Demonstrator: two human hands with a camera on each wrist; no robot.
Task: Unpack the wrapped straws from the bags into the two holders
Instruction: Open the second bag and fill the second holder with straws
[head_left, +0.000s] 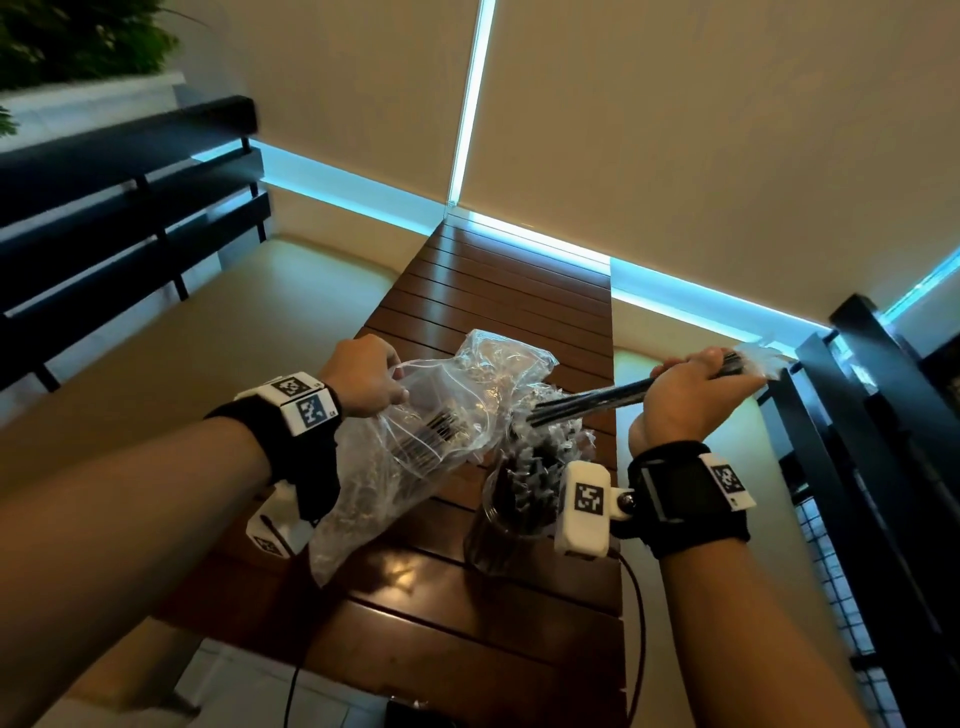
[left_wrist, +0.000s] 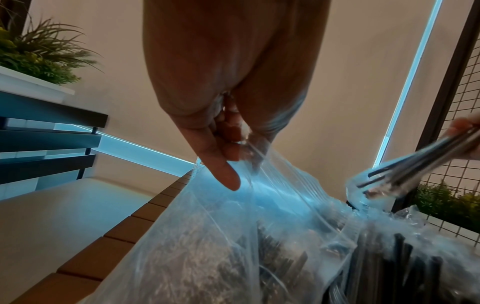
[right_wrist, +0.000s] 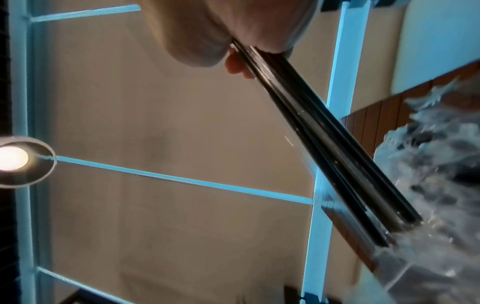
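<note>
My left hand (head_left: 363, 376) pinches the open rim of a clear plastic bag (head_left: 415, 447) that still holds dark wrapped straws; in the left wrist view the fingers (left_wrist: 228, 148) curl on the bag (left_wrist: 233, 236) edge. My right hand (head_left: 691, 395) grips a bundle of black wrapped straws (head_left: 587, 402), held level above the table, their ends pointing left over a clear holder (head_left: 514, 514) full of wrapped straws. In the right wrist view the straw bundle (right_wrist: 324, 144) runs down from the hand (right_wrist: 233, 28) toward the holder (right_wrist: 436, 174). A second holder is not visible.
The work sits on a narrow brown slatted table (head_left: 498, 291) that runs away from me. A black mesh rack (head_left: 857, 467) stands close on the right, a dark slatted bench (head_left: 119, 208) with a planter (head_left: 78, 47) on the left. A cable (head_left: 639, 623) hangs from my right wrist.
</note>
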